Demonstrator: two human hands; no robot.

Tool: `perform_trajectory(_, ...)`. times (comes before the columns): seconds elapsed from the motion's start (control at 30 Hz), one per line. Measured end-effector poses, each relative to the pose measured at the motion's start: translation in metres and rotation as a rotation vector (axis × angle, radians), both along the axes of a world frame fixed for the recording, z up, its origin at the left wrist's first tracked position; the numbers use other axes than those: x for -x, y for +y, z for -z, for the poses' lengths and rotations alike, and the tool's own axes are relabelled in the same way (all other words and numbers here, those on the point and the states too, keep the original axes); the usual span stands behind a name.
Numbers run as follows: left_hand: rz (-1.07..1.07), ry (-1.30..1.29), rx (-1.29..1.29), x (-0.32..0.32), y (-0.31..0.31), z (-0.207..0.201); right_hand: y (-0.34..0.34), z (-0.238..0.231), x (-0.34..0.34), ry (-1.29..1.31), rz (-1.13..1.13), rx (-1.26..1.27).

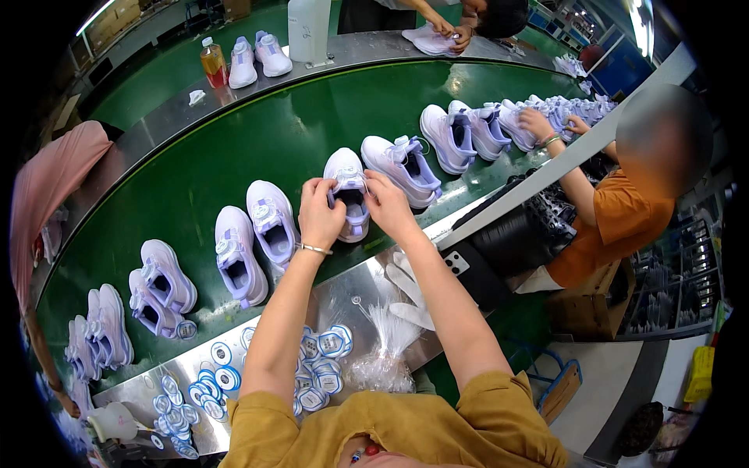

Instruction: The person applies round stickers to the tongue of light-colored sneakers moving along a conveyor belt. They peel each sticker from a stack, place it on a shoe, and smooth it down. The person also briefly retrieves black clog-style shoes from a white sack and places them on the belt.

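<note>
Pale sneaker point(342, 162) held from both sides at its opening

The sneaker stands upright on the green tabletop point(195, 171), toe pointing away from the person, directly between the two hands. The left hand point(321, 212) is narrowed on the left side of the collar, its fingers bent and its thumb at the edge of the dark opening. The right hand point(388, 204) is also partly closed, fingers gathered at the right side of the collar near the tongue; whether it pinches a lace there or only the edge, I cannot tell. A slim, pale bracelet point(316, 249) circles the left wrist.

The shoe has a rounded toe, a whitish-lilac upper and a thick sole. Just to its right is a matching shoe point(398, 164) with a thin cord looping from its top; to the left, another shoe point(273, 222) shows a round fitting on its tongue. The tabletop is smooth and glossy, catching streaks of light.

Nearer the person runs a brushed metal strip point(328, 295). On it lie flat, round tags point(227, 378) with blue rims, a spiky bundle of clear plastic strands point(388, 343) and soft white fabric gloves point(402, 277). A black phone point(468, 269) lies beside the gloves.
</note>
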State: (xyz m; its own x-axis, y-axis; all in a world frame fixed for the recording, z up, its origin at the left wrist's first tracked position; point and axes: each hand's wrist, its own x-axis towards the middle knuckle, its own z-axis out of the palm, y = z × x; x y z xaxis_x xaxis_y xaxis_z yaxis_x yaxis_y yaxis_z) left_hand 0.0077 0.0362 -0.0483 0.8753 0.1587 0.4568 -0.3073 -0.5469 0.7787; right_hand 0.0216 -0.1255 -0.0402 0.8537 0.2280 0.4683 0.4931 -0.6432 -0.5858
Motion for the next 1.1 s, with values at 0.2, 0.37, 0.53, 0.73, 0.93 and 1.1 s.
perform_trajectory(0.2,0.095,-0.232,-0.292,-0.001,-0.003,-0.017,0.010,-0.021,0.016,-0.111,0.068,0.296)
perform_trajectory(0.37,0.075,-0.316,-0.345,-0.002,-0.002,-0.011,0.010,-0.068,-0.009,-0.067,-0.023,0.004)
perform_trajectory(0.53,0.064,-0.417,-0.417,-0.001,-0.003,-0.020,0.018,-0.058,-0.043,0.128,-0.278,0.288)
perform_trajectory(0.73,0.116,-0.450,-0.430,0.000,0.004,-0.010,0.021,-0.058,-0.055,0.175,-0.376,0.331)
perform_trajectory(0.93,0.112,-0.493,-0.458,0.001,0.009,-0.004,0.034,-0.063,-0.055,0.355,-0.177,0.596)
perform_trajectory(1.1,0.084,-0.519,-0.467,0.009,0.011,-0.005,0.013,-0.046,-0.055,0.333,-0.413,0.288)
